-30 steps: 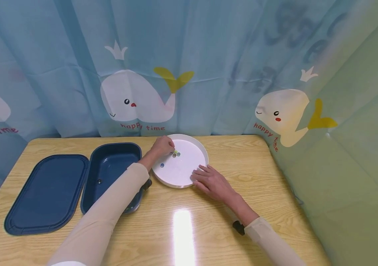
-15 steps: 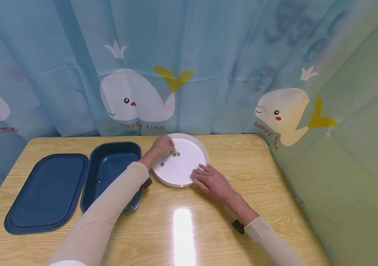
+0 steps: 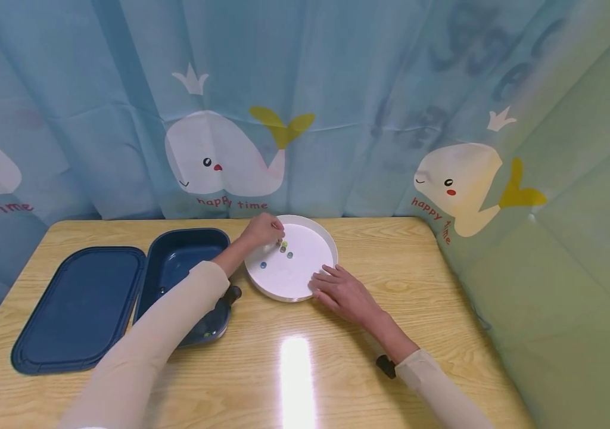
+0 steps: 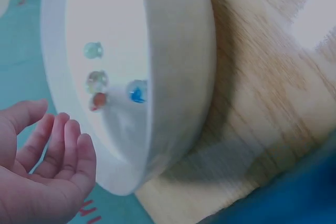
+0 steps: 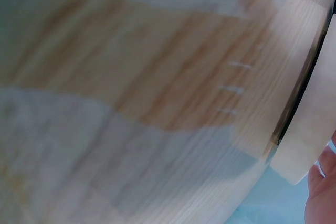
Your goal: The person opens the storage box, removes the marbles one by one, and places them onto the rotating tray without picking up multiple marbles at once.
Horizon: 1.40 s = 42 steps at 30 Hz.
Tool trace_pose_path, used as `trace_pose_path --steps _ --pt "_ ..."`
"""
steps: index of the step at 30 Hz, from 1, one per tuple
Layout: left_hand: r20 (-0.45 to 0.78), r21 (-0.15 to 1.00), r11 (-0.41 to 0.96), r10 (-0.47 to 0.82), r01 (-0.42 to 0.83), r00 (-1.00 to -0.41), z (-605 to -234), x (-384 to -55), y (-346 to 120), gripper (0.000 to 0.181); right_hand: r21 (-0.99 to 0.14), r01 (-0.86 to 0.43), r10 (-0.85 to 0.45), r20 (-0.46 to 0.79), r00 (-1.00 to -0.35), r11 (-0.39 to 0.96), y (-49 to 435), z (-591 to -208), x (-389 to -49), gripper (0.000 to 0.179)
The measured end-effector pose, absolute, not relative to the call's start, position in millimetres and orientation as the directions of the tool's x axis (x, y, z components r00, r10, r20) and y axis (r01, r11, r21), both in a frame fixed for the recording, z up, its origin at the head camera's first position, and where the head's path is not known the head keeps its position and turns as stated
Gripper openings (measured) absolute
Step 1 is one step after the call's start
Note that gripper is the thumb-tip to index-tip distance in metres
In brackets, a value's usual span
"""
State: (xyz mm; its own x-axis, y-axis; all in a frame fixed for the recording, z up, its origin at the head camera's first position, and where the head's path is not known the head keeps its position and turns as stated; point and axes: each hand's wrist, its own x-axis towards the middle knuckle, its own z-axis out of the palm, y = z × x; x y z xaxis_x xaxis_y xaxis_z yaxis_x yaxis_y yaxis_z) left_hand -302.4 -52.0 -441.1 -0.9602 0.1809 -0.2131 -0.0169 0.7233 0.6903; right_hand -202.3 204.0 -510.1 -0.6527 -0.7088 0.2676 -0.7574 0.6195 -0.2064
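A round white tray (image 3: pixel 305 271) lies on the table with several small glass marbles in it. My left hand (image 3: pixel 265 230) is over its far left rim, fingers loosely bent beside the cluster. In the left wrist view no marble shows between thumb and fingers. A teal marble (image 3: pixel 290 255) sits slightly apart from a yellow-green marble (image 3: pixel 285 244) and a brownish marble (image 3: pixel 283 249); a blue marble (image 3: pixel 263 265) lies nearer the tray's left side. My right hand (image 3: pixel 342 293) rests at the near right rim, fingers extended; the right wrist view catches only part of it.
Left of the tray stands a dark blue box (image 3: pixel 176 238), partly covered by my left forearm, with a few marbles inside. Its flat blue lid (image 3: pixel 80 307) lies further left. A whale-print curtain (image 3: pixel 337 173) hangs behind the wooden table (image 3: pixel 391 268).
My left hand has moved slightly left and up, its forearm swinging left over the box. The teal marble has rolled a little away from the cluster. My right hand has stayed put.
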Motion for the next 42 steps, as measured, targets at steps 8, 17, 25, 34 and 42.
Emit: trace_pose_path --steps 8,17,25,34,42 --pt "-0.194 0.735 0.678 0.223 0.009 -0.955 -433 -293 -64 0.02 -0.215 -0.745 -0.703 0.246 -0.667 0.632 203 -507 -201 0.031" --pt "-0.183 0.766 0.642 0.257 0.026 -0.949 -426 -268 -86 0.019 -0.208 -0.75 -0.705 0.256 -0.662 0.628 203 -509 -202 0.031" --pt "-0.189 0.777 0.629 0.272 0.026 -0.944 -416 -237 -116 0.023 -0.2 -0.761 -0.712 0.269 -0.648 0.617 202 -508 -202 0.03" --pt "-0.191 0.779 0.626 0.297 0.04 -0.936 -418 -206 -156 0.025 -0.204 -0.75 -0.707 0.251 -0.661 0.629 202 -508 -201 0.031" --pt "-0.166 0.796 0.6 0.347 0.083 -0.923 -430 -185 -184 0.021 -0.208 -0.738 -0.699 0.236 -0.675 0.642 202 -508 -199 0.032"
